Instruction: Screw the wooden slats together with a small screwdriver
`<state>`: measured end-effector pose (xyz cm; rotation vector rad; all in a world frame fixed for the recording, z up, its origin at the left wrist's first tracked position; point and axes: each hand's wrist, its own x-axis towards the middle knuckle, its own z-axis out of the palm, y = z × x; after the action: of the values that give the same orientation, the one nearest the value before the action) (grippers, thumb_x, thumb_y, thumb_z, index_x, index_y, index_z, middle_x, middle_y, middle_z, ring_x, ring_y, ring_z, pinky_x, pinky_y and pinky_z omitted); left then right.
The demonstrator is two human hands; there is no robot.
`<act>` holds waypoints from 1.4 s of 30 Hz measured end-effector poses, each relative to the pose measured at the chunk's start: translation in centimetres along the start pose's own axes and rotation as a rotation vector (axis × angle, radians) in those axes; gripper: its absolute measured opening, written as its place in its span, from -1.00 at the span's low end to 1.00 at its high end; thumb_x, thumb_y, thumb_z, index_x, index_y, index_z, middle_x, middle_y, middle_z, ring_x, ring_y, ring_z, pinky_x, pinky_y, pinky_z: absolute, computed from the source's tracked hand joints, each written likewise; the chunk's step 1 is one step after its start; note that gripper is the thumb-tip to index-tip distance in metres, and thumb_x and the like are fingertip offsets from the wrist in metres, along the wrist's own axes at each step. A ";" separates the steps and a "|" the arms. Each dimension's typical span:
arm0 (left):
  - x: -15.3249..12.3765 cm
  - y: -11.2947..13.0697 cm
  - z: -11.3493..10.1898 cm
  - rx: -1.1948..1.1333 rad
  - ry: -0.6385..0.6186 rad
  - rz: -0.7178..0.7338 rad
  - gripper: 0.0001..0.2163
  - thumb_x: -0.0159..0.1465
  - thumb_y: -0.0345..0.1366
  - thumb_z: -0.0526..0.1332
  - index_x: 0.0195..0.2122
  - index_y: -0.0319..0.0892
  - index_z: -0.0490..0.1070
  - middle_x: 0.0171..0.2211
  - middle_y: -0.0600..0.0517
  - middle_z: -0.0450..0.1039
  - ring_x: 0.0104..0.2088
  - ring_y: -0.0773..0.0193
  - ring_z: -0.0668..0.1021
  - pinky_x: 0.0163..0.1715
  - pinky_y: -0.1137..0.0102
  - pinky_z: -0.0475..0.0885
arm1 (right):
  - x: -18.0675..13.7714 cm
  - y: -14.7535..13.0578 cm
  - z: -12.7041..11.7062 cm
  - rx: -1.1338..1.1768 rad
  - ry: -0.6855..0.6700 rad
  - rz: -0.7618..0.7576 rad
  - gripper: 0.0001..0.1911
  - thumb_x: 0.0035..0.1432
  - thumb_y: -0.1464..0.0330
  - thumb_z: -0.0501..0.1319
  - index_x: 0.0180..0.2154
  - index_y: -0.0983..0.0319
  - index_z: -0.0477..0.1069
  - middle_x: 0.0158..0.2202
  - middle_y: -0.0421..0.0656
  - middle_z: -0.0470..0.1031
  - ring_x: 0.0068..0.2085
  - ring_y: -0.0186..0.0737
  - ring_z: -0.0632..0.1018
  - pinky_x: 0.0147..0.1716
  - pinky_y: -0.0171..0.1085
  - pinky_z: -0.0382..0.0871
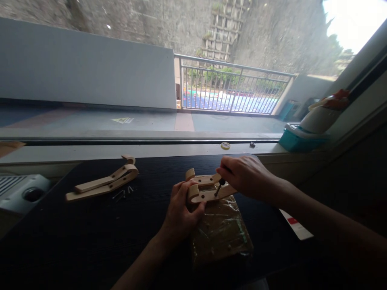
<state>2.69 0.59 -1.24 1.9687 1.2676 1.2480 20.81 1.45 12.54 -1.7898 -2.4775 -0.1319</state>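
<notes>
My left hand (180,207) grips the curved end of a pair of wooden hooked pieces (203,187) lying on a plastic-wrapped wooden board (220,231). My right hand (246,174) is closed round a small dark screwdriver (219,186), whose tip rests on the nearer wooden piece. Both hands are over the middle of the dark table (90,237).
A second pair of wooden hooked pieces (104,183) lies to the left, with several loose screws (122,194) beside it. A white device (21,193) sits at the left edge. On the sill stand a teal-and-white object (305,131) and a roll of tape (225,145). A white paper (294,224) lies right.
</notes>
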 end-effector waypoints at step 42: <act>0.0 0.0 0.0 0.000 -0.037 -0.014 -0.62 0.09 -0.31 0.25 -0.05 -0.09 0.25 -0.05 -0.05 0.24 0.03 0.12 0.36 0.07 0.16 0.32 | 0.4 0.2 -0.8 0.051 -0.035 -0.137 -0.67 0.28 0.23 -0.02 -0.46 0.23 0.30 -0.59 -0.26 0.29 -0.56 -0.39 0.18 -0.53 -0.33 -0.08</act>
<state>2.69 0.55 -1.21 1.9702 1.2611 1.1994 20.90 1.78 13.33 -1.6167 -2.6026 -0.0460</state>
